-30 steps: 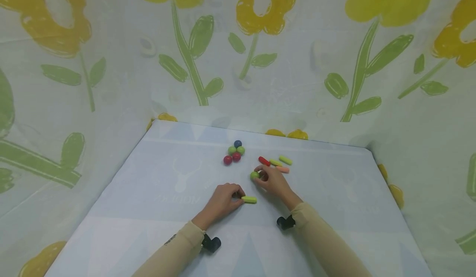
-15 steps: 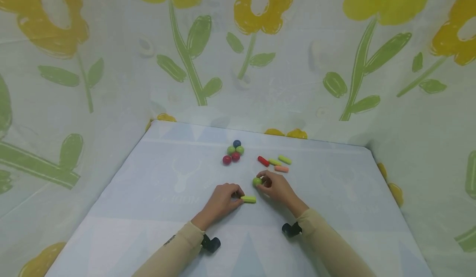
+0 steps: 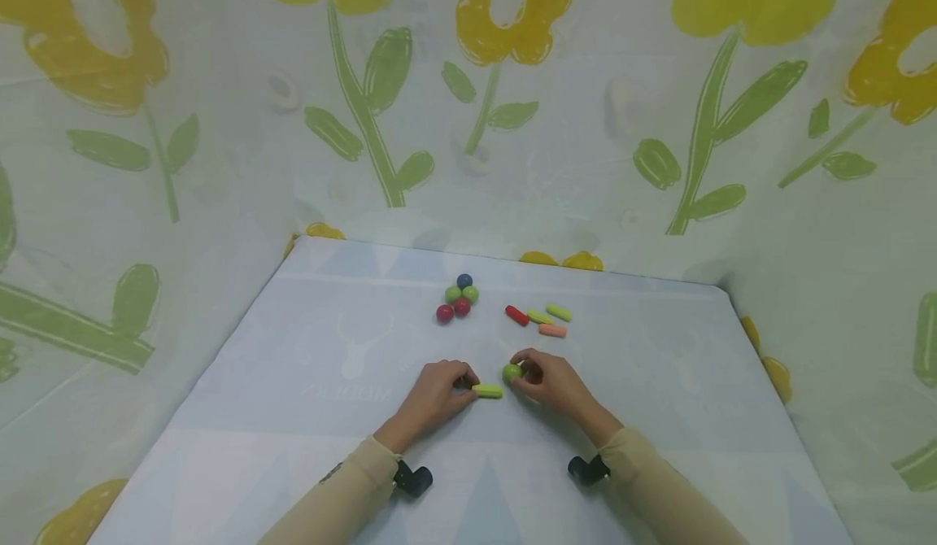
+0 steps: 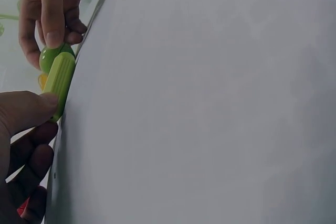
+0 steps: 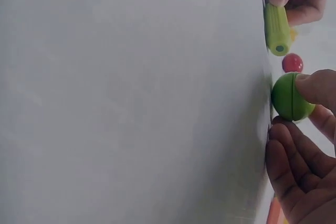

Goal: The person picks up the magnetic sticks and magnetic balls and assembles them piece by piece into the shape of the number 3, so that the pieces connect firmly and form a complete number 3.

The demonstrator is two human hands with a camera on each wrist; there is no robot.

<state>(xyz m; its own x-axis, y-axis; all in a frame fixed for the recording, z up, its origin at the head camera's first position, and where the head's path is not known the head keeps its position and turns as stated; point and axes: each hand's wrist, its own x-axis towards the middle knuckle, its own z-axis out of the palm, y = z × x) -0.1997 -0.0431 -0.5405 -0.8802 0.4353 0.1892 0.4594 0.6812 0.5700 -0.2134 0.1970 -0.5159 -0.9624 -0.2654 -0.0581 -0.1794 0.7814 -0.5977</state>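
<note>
In the head view my left hand (image 3: pixel 437 392) pinches one end of a short light green ridged rod (image 3: pixel 489 391) between thumb and fingers, low over the table. My right hand (image 3: pixel 555 384) holds a green ball (image 3: pixel 512 374) by thumb and fingertips, just right of the rod's free end. The right wrist view shows a seam around the ball (image 5: pixel 286 97) and a dark round spot in the end face of the rod (image 5: pixel 277 29). From the left wrist, the rod (image 4: pixel 61 80) overlaps the ball (image 4: pixel 47 57).
Farther back on the pale table (image 3: pixel 293 423) sits a cluster of balls: red (image 3: pixel 445 314), green (image 3: pixel 471 294) and blue (image 3: pixel 464 281). To its right lie loose rods, one red (image 3: pixel 516 315), one orange (image 3: pixel 552 330) and two yellow-green (image 3: pixel 560 312). Flower-printed cloth (image 3: pixel 556 187) surrounds the table.
My right hand has drawn the green ball back toward me and slightly right, away from the loose rods, to beside the held rod's end. My left hand has stayed almost still.
</note>
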